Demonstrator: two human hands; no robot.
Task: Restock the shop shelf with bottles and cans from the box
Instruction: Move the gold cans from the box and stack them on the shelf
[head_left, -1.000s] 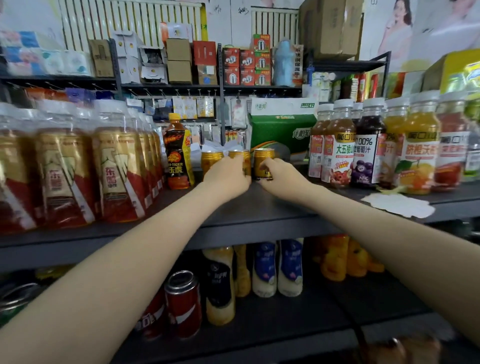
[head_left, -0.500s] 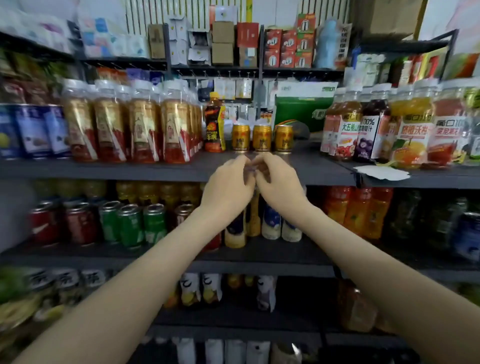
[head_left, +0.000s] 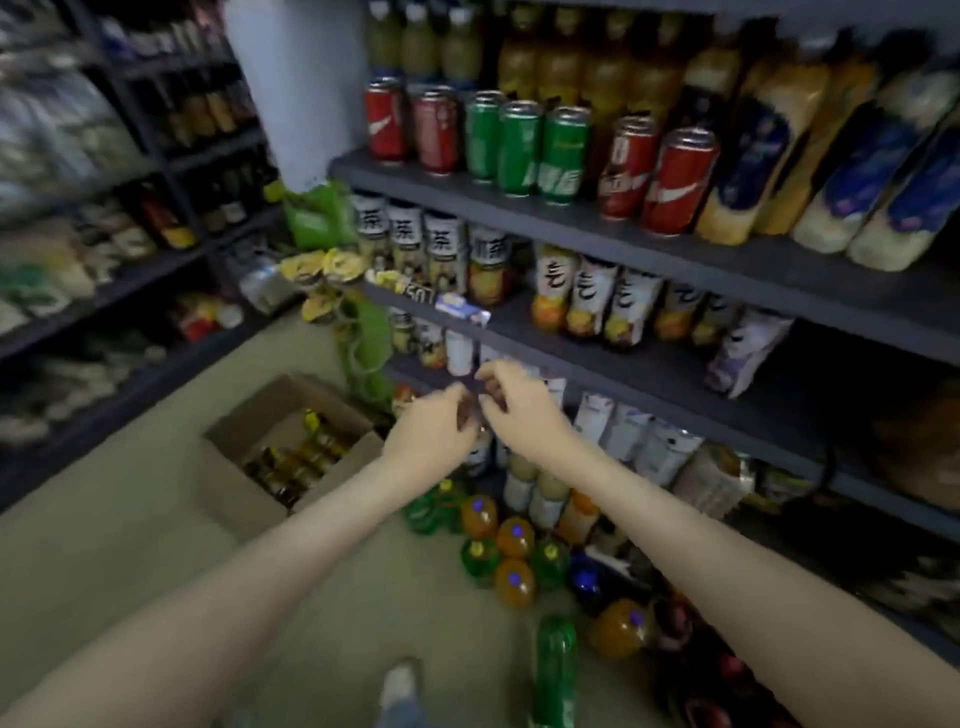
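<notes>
Down on the floor to my left sits the cardboard box (head_left: 236, 486), open at the top. Dark bottles (head_left: 298, 457) with yellowish tops are packed inside it. The box is near the foot of the shop shelf (head_left: 519, 218).

Both hands are out in front of me, up in the air to the right of the box. My left hand (head_left: 428, 441) has its fingers curled in. My right hand (head_left: 522, 415) has its fingers curled in too, and the tips of both hands meet in the middle. It is too blurry to tell if I pinch some small thing or nothing at all. No bottle or can is in either hand.

I think I am between turns, with nothing on its way to the shelf. Next I need to bend down to the left, reach into the box and take one bottle by its neck. Then I need to find a gap for it on the shelf.

Now the writing. White labels on the tea bottles (head_left: 405, 241) show a big black 茶. One board higher stand red cans (head_left: 387, 122) with a white swoosh, which looks like Coca-Cola. Beside them are green cans (head_left: 519, 148) with white letters I cannot read, then more red ones. Round floor bottles (head_left: 514, 540), green and orange with blue caps, stand below my right arm.
</notes>
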